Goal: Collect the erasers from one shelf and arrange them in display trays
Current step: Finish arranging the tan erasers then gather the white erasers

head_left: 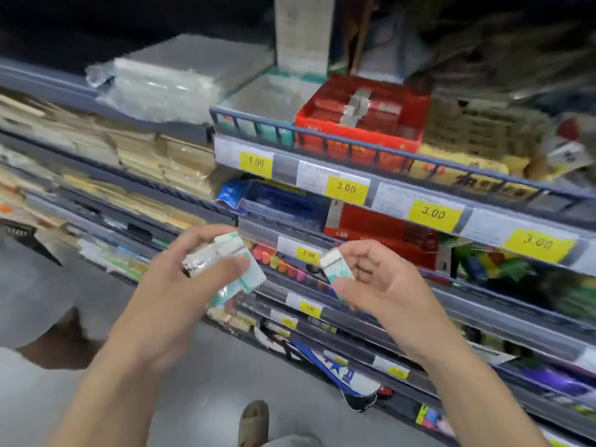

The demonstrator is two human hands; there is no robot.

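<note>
Collecting seemed still in hand: the left hand gripped a bunch of erasers, the right hand pinched one eraser, both held before the shelves; next they likely needed carrying to trays, none identifiable here.

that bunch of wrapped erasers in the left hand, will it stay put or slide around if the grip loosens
Probably slides: the erasers are several loose pieces fanned at different angles, not one block, and their wrappers look glossy. They seem light and stiff, since the left hand holds the bunch with thumb and fingers alone. Being flat and rectangular, they are unlikely to roll if dropped.
</note>
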